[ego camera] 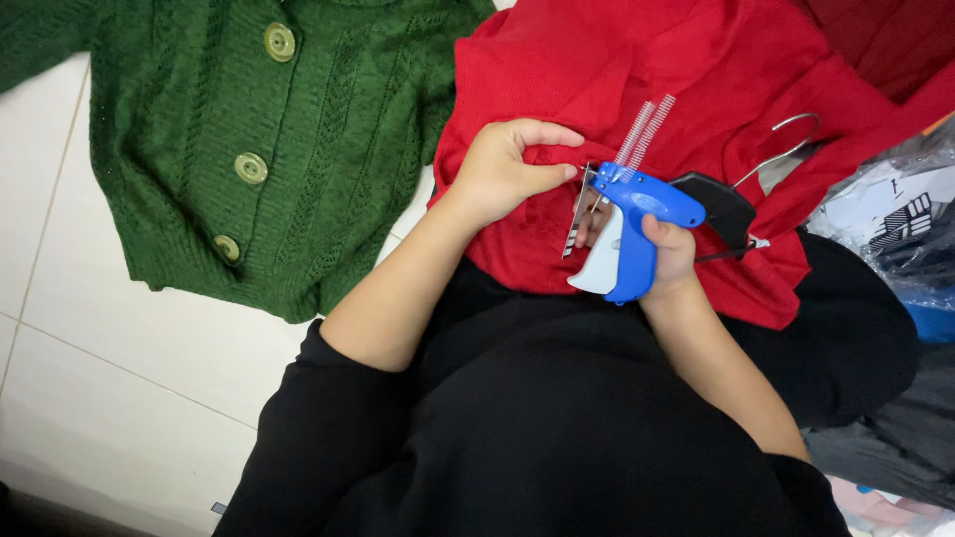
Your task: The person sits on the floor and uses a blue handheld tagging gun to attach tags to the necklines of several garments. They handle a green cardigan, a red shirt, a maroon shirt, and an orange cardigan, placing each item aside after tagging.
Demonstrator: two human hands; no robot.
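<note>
- A green knitted cardigan [199,149] with round green buttons [251,168] is spread on the white tiled floor [99,378] at the far left of the scene.
- The left hand [502,169] is seen right of the cardigan, resting on a red knitted garment [617,70]. Its thumb and fingers are pinched together on a fold of the red fabric, just beside the tip of the tool.
- A small paper tag [578,214] is found between the two hands, at the needle of the tool. It is seen edge-on, so its print cannot be made out.
- A blue tagging gun [632,234] with a pale grey trigger is held upright in the right hand [671,254]. The fingers of this hand are wrapped closed around the grip, and the nose of the gun is pointed left toward the pinched fabric.
- A strip of clear plastic fasteners [645,129] is seen standing out of the top of the gun, tilted to the far right.
- A black hanger [724,209] with a metal hook [786,144] is lying on the red garment, just right of the gun.
- Clear plastic bags [895,219] are seen at the right edge.
</note>
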